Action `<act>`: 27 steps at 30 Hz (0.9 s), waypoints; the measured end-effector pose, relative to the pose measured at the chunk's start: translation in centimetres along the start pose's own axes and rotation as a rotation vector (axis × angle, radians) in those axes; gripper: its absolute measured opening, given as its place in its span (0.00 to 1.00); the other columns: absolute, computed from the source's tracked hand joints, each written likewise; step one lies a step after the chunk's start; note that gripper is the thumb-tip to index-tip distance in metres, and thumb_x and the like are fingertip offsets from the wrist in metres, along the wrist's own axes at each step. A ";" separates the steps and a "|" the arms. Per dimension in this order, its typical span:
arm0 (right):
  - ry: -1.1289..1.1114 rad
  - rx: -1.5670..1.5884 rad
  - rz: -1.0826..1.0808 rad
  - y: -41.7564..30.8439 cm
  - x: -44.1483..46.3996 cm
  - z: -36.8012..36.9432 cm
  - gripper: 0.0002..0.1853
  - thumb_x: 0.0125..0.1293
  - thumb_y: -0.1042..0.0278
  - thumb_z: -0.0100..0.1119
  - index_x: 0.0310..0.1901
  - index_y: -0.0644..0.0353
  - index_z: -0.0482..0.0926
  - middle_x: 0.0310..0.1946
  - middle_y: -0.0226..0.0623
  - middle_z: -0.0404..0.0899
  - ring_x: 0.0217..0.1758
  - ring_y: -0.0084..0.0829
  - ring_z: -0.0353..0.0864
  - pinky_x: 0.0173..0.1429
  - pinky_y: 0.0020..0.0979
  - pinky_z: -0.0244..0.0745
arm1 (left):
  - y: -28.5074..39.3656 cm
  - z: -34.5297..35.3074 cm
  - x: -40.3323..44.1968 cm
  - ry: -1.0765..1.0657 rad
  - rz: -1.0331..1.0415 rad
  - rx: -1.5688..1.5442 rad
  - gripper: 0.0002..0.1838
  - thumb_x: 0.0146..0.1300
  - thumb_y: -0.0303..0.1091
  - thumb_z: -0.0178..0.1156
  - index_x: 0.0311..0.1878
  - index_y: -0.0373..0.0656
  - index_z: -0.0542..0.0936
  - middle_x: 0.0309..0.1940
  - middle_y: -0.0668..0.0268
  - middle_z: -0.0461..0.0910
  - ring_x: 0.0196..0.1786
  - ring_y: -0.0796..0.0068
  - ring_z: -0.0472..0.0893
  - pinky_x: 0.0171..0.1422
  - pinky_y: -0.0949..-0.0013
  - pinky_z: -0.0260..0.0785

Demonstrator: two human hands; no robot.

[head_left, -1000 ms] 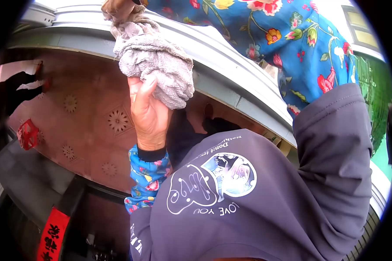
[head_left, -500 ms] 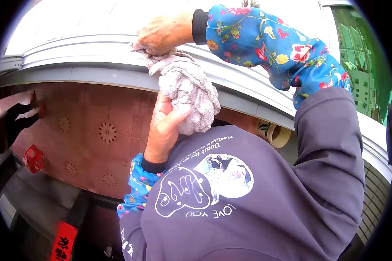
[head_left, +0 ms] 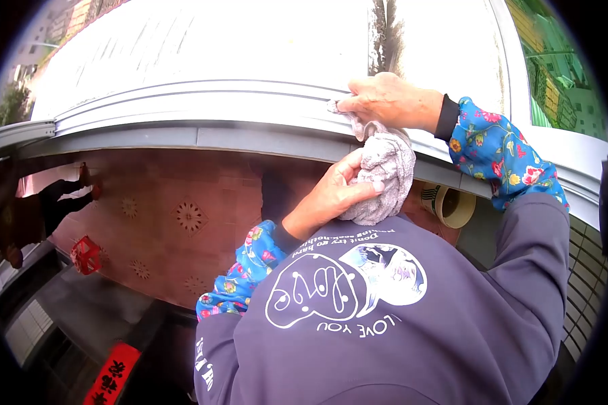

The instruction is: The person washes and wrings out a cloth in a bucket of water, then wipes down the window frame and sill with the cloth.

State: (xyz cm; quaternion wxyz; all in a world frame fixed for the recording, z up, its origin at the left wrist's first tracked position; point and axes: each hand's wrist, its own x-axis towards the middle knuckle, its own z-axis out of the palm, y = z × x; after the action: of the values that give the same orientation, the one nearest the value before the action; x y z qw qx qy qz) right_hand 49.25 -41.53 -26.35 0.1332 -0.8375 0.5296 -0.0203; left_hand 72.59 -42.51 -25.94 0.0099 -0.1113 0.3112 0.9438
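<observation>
A wadded, pale grey-pink towel (head_left: 388,165) hangs over the inner edge of a white grooved window sill (head_left: 216,96). My right hand (head_left: 395,101) pinches one end of it and presses that end against the sill's grooves. Lower down, my left hand (head_left: 334,192) grips the bunched bulk of the same towel close to my chest, thumb on the near side. Both forearms wear blue floral sleeve covers.
A bucket (head_left: 450,206) stands below the sill at right. Another person (head_left: 30,206) is at far left on the patterned tile floor (head_left: 162,216). A red faceted object (head_left: 86,255) and a red banner with black characters (head_left: 113,374) are at lower left.
Both hands have moved right along the sill with the towel. My right arm is now more bent, nearer my body. The view has shifted slightly, showing more of the other person.
</observation>
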 end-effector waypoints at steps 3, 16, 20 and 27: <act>-0.175 -0.063 0.172 -1.1 -4.1 -1.8 0.15 0.58 0.66 0.58 0.49 0.49 0.80 0.34 0.41 0.75 0.35 0.41 0.82 0.35 0.38 0.77 | 0.1 0.3 0.6 -0.032 -0.045 0.134 0.31 0.64 0.31 0.62 0.69 0.37 0.65 0.61 0.64 0.72 0.63 0.75 0.71 0.68 0.67 0.63; 0.217 0.299 -0.068 -5.5 22.7 -4.0 0.14 0.62 0.61 0.54 0.47 0.51 0.83 0.38 0.40 0.82 0.43 0.43 0.82 0.49 0.41 0.76 | 4.5 -3.2 -7.9 0.436 0.475 -0.025 0.33 0.59 0.25 0.60 0.69 0.37 0.62 0.63 0.59 0.69 0.66 0.66 0.69 0.72 0.60 0.59; 0.064 0.228 -0.093 -7.3 32.2 -2.5 0.13 0.58 0.66 0.53 0.42 0.53 0.84 0.35 0.42 0.84 0.42 0.45 0.82 0.47 0.42 0.76 | 6.6 -5.5 -10.3 0.588 0.666 -0.155 0.35 0.59 0.27 0.57 0.71 0.38 0.58 0.64 0.55 0.67 0.66 0.61 0.70 0.72 0.56 0.60; -0.373 0.299 -0.200 -7.7 37.1 -4.9 0.13 0.55 0.71 0.49 0.40 0.62 0.80 0.35 0.46 0.82 0.41 0.43 0.80 0.48 0.41 0.74 | 7.3 -7.6 -11.2 0.601 0.696 -0.171 0.34 0.59 0.26 0.57 0.70 0.40 0.59 0.64 0.58 0.68 0.65 0.64 0.70 0.71 0.59 0.60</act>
State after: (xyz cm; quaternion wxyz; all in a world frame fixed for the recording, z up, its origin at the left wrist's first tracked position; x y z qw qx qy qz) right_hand 71.39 -72.51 -23.72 0.3483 -0.8459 0.4015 0.0433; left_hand 84.40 -52.32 -25.19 -0.4070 -0.2689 0.2404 0.8392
